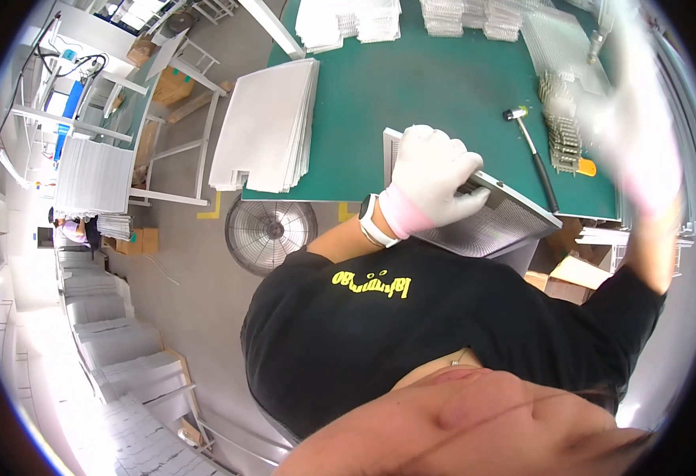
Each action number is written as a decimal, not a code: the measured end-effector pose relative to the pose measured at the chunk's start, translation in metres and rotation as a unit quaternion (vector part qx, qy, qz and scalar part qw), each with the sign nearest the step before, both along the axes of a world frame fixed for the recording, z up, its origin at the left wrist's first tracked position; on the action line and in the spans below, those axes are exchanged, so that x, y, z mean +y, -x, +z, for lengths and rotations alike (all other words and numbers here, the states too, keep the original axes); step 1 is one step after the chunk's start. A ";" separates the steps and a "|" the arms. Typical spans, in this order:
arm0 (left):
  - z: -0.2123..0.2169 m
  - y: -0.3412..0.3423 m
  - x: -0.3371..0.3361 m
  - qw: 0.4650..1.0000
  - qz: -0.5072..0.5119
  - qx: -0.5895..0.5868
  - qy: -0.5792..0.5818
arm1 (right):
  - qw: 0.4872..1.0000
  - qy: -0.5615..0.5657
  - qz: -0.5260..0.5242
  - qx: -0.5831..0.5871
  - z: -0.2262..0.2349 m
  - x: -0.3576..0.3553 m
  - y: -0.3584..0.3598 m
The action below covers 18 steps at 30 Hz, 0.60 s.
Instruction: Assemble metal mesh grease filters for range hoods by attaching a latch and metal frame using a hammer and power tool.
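Note:
My left hand (437, 178), in a white glove, has its fingers curled over the upper edge of a framed metal mesh panel (491, 222). The panel leans tilted at the table's front edge, close to my body. My right hand (626, 135), also gloved, is raised over the table's right side and smeared by motion, so its fingers cannot be read. Beneath and beside it lies a row of small metal brackets (562, 131) with an orange-handled tool (586, 167) at its near end. A black-handled mallet (537, 159) rests between the panel and the brackets.
The green-topped table (411, 87) carries a stack of flat white panels (269, 119) on its left and piles of clear, ribbed pieces (443, 17) at the back. A round floor fan (272, 230) stands to the left. Cardboard boxes (574, 274) sit below the table.

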<state>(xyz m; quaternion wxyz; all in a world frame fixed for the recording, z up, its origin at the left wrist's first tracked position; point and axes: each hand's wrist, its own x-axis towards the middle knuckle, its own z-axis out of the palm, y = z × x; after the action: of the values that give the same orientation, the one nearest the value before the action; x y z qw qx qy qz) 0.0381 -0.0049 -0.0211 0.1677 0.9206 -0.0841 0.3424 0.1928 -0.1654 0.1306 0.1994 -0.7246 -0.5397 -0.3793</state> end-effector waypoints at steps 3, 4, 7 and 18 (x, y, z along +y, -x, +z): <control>0.014 -0.002 -0.009 0.999 -0.010 -0.036 0.024 | 0.857 0.370 0.132 0.333 -0.067 -0.038 0.042; 0.016 -0.001 -0.010 0.998 -0.010 -0.065 0.004 | 0.867 0.344 0.100 0.348 -0.080 -0.045 0.042; 0.017 0.018 0.039 0.997 0.026 -0.048 -0.055 | 0.872 0.155 0.037 0.463 -0.095 -0.110 0.022; -0.058 0.161 0.210 0.647 0.598 0.464 0.090 | 0.778 -0.434 -0.157 0.427 0.004 -0.351 -0.098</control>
<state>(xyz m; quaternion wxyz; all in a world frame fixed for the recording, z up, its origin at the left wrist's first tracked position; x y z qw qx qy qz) -0.1230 0.2051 -0.0795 0.0259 0.7899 0.6049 -0.0976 0.2906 -0.5164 0.1350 0.6407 -0.7233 -0.0561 -0.2514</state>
